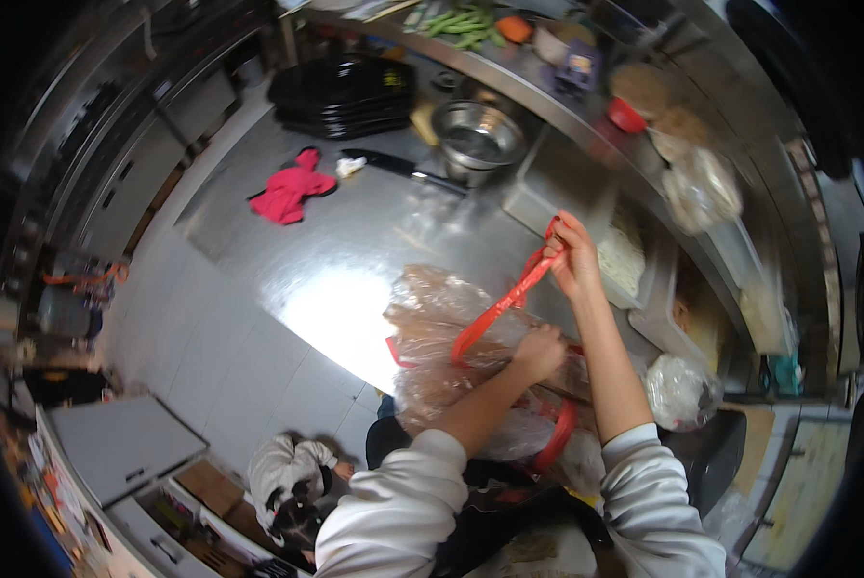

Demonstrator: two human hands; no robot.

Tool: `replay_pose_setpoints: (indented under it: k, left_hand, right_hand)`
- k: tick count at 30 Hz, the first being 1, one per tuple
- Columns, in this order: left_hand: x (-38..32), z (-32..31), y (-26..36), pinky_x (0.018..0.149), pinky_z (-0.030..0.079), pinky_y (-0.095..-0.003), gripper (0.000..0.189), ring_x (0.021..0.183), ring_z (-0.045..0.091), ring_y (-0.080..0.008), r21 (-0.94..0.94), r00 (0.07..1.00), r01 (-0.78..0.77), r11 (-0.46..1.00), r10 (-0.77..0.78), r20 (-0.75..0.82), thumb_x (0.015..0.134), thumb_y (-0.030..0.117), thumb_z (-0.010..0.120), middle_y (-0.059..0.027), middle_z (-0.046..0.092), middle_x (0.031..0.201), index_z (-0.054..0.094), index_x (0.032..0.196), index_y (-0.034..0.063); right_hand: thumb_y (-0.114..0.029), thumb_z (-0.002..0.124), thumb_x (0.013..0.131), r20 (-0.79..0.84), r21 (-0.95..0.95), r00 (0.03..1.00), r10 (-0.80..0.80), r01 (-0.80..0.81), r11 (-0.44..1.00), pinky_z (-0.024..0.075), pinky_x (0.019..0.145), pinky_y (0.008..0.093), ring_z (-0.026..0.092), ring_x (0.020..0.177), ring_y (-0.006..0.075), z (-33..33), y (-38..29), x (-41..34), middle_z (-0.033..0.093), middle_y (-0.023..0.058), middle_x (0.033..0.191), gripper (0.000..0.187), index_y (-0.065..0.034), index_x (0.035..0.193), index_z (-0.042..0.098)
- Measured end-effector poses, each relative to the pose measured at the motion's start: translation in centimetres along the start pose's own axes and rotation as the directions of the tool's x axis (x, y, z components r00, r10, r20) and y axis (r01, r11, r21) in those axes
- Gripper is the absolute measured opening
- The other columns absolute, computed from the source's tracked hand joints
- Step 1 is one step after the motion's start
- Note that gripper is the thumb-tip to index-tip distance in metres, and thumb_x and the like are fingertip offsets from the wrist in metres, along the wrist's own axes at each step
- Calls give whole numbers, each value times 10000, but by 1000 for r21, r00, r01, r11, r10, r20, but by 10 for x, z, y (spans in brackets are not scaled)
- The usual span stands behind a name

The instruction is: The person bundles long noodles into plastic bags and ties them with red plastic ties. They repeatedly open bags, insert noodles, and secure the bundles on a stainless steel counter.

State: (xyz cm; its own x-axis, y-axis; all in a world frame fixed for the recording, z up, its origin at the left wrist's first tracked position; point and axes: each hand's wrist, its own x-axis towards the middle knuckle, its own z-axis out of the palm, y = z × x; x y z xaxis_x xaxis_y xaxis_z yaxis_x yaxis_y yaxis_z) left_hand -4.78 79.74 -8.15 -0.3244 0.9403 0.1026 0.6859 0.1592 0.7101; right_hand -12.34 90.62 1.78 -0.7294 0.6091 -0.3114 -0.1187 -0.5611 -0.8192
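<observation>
A large clear plastic bag is bunched up at the near edge of the steel worktable, in front of my body. A red plastic strip rises from it to my right hand, whose fingers are closed around its upper end. Lower down, my left hand is curled against the crumpled plastic and grips it, its fingertips partly hidden. Another red band loops across the bag close to my body. What lies inside the bag is hard to make out.
On the steel worktable lie a large knife, a pink cloth item and stacked black trays. A metal bowl and plastic tubs stand under the shelf. Another person crouches at lower left by open drawers.
</observation>
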Motion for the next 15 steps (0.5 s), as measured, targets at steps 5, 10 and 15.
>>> replay_pose_setpoints:
  k: [5,10,15]
  left_hand:
    - [-7,5,3,751,473,-385,178,901,561,-269,82,991,-62,995,71,-110,770,232,583,-103,562,895,642,830,75]
    - [0,7,4,737,470,-391,185,884,558,-264,230,989,-83,970,108,-97,797,258,598,-91,553,881,639,836,82]
    - [0,8,7,712,463,-403,253,848,555,-273,230,988,-73,970,103,-119,805,327,621,-100,552,874,646,878,87]
  right_hand:
    - [23,470,867,-327,166,945,16,41,985,331,449,238,384,499,98,-142,-42,-36,493,62,771,290,-42,1147,435]
    - [-17,430,899,-113,324,985,129,-86,942,240,378,213,309,429,86,-194,-63,-142,516,98,781,248,-32,1145,458]
    - [-27,428,885,-143,536,978,154,-54,843,528,740,337,622,884,269,-214,-53,-186,582,228,1057,300,55,1172,462]
